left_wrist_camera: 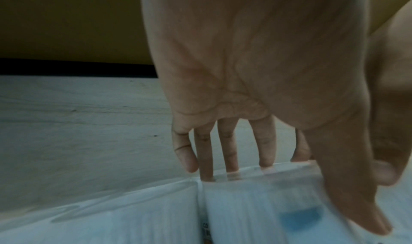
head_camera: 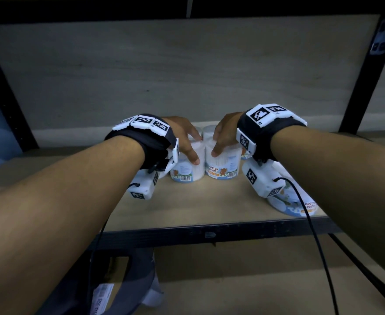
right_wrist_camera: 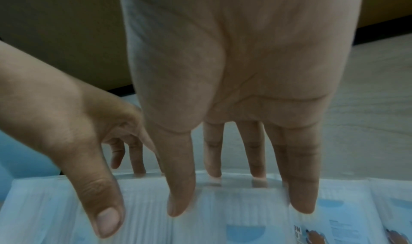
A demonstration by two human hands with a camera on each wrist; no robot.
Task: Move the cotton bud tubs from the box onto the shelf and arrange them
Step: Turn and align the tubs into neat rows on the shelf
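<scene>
Cotton bud tubs [head_camera: 221, 163]: 2 gripped on shelf [head_camera: 198, 208], L hand [head_camera: 184, 137] + R hand [head_camera: 225, 133] fingers clamped, 1 each.

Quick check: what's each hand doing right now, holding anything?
Left hand: grips the left front tub from above, fingers behind, thumb in front.
Right hand: grips the right front tub the same way.

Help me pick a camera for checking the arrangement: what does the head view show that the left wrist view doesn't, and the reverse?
Only the head view shows the shelf, a tub lying near its front edge, more tubs behind, and the front right tub with its "COTTON BUDS" label. Only the left wrist view shows the left hand's fingertips reaching over the front left tub's far rim. Both show the left hand gripping that tub, and the right hand.
</scene>
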